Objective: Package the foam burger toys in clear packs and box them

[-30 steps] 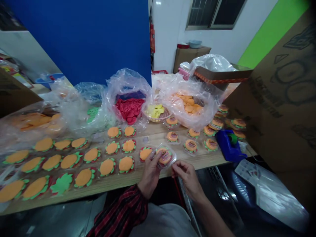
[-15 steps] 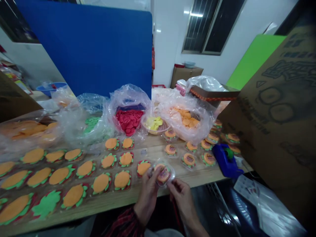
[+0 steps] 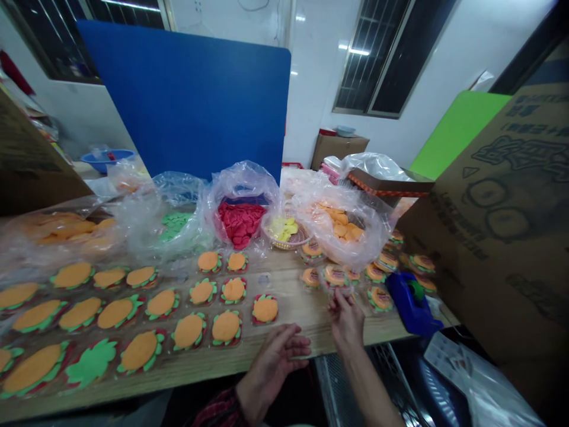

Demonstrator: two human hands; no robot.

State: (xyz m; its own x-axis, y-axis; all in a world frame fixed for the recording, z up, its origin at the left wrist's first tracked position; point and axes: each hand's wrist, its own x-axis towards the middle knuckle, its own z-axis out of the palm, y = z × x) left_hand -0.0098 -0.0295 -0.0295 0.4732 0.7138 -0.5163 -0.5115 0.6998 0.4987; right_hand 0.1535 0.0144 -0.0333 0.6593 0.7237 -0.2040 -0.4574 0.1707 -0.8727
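Note:
My right hand [image 3: 347,320] reaches forward over the wooden table [image 3: 293,314], fingertips closed on the near edge of a clear plastic pack holding an orange foam burger [image 3: 335,276]. The pack sits among other sealed packs [image 3: 377,296] at the right of the table. Near the table's front edge my left hand [image 3: 278,362] hovers with fingers spread and nothing in it. The nearest unpacked foam burger [image 3: 265,309] lies just beyond it, and several rows of the same orange-and-green stacks [image 3: 133,308] stretch to the left.
Clear bags behind the rows hold red pieces [image 3: 240,222], green pieces [image 3: 174,224] and orange rounds [image 3: 343,224]; a small basket holds yellow pieces [image 3: 284,228]. A blue hand tool [image 3: 411,302] lies at the right edge beside a big cardboard box [image 3: 502,225]. A blue partition [image 3: 186,101] stands behind.
The pack left my left hand; my right hand carried it forward and right to the sealed packs. My left hand opened and dropped back. The view tilted up.

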